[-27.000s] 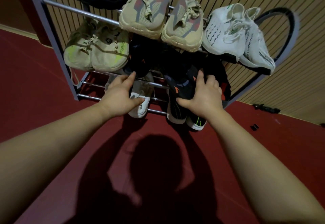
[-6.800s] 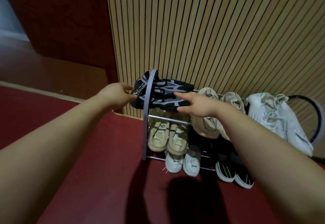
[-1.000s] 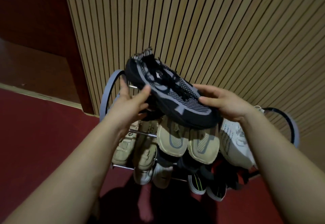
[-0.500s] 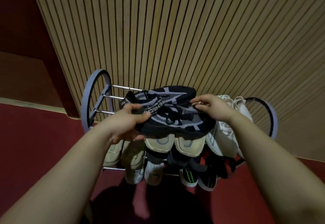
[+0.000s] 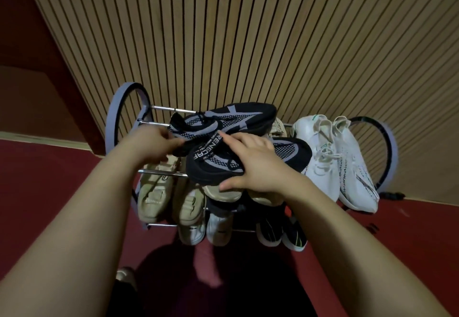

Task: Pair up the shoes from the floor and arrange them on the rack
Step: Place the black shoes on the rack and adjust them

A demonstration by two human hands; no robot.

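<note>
Both forearms are reaching forward over the floor (image 5: 49,180) toward the rack (image 5: 116,117). Its lower tiers are holding pairs, among them a beige pair (image 5: 161,192) at the left. Up on the top tier, the right hand (image 5: 255,167) is lying across the middle of the near shoe (image 5: 290,154). Its fingers are spreading over the laces and its thumb is hooking under the near edge of the sole, so it is grasping that shoe. The shoe's long axis is running left to right, with the toe pointing right past the grip and the heel to the left of it. The shoe is resting on top of other beige shoes.

The left hand (image 5: 151,146) is working at the heel ends, its fingers curling in on the collar of the far shoe (image 5: 236,119) and seemingly pinching it. That matching black shoe is lying just behind the near one, touching it, also toe to the right. Each hand is thus sitting on its own shoe. Squaring them as a pair is likely turning on swinging both long axes together. A white pair (image 5: 330,157) is sitting just beside them on the right, and the slatted wall (image 5: 248,30) is standing behind
</note>
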